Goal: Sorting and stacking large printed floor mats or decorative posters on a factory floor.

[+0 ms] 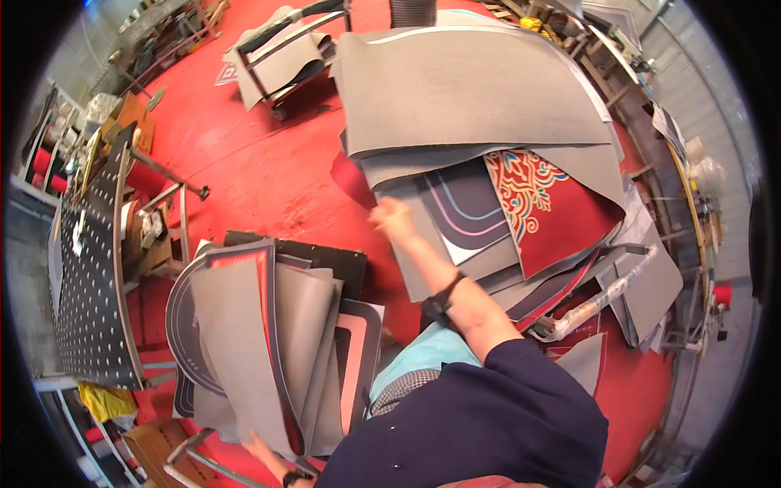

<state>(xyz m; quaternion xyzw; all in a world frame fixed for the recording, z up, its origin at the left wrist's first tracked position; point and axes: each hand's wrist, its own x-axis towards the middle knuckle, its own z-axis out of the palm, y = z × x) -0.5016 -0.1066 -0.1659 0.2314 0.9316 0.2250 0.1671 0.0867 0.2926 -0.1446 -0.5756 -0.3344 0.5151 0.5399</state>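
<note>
My right hand (394,220) is at the left edge of a tall stack of mats (480,89). Its fingers are slightly bent and apart, with nothing seen in them. Grey backing faces up on the top mats. Below them show a dark mat with pink and blue curved lines (465,203) and a red mat with an ornate pattern (553,215). At lower left, my left hand (262,452) closes on the near edge of a grey-backed mat (236,342). That mat lies on a second pile, where a dark mat with a salmon border (354,366) shows.
A black table dotted with white (93,285) stands at the left. At the far side is a wheeled cart (285,61) with mats. A plastic-wrapped bar (602,301) runs along the right of the stack. Red floor (252,171) lies between the piles.
</note>
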